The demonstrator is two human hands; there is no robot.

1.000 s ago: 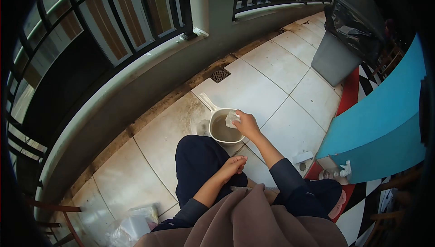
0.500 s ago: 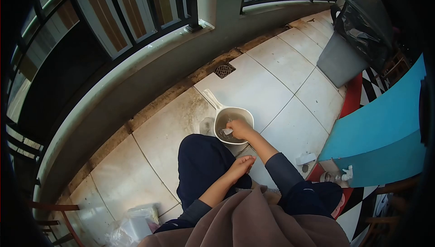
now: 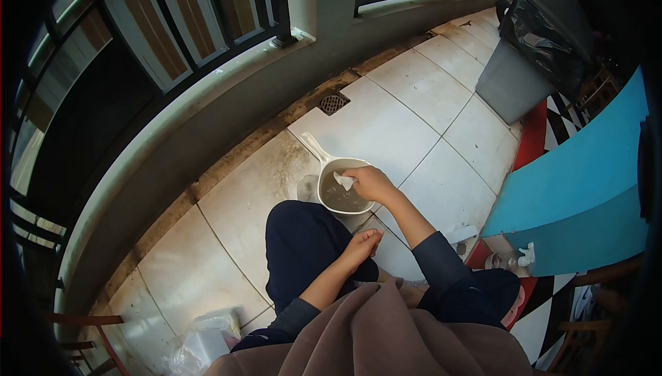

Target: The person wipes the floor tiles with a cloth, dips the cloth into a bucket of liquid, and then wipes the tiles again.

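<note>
A white water dipper [image 3: 322, 193] with a long handle stands on the tiles, holding murky grey-brown water. Over its right rim, my right hand [image 3: 372, 186] pinches a small, limp white piece [image 3: 345, 181] that looks like wet cloth or tissue, just above the water. Beside my bent knee, my left hand [image 3: 363, 248] is closed with its fingers curled inward. Whatever it may hold is hidden. A clear, see-through object [image 3: 307, 188] sits against the dipper's left side, partly covered by it.
A floor drain [image 3: 334, 104] lies beyond the dipper along the dirty wall edge. A grey bin [image 3: 514, 79] with a black bag stands at far right. Near my right knee are a spray bottle [image 3: 526, 254] and a white flat item [image 3: 462, 234]. A plastic-wrapped pack [image 3: 207, 338] lies lower left.
My right hand has risen out of the water with the white piece, towards the dipper's right rim. My left hand stays closed near my knee. The view has shifted slightly.
</note>
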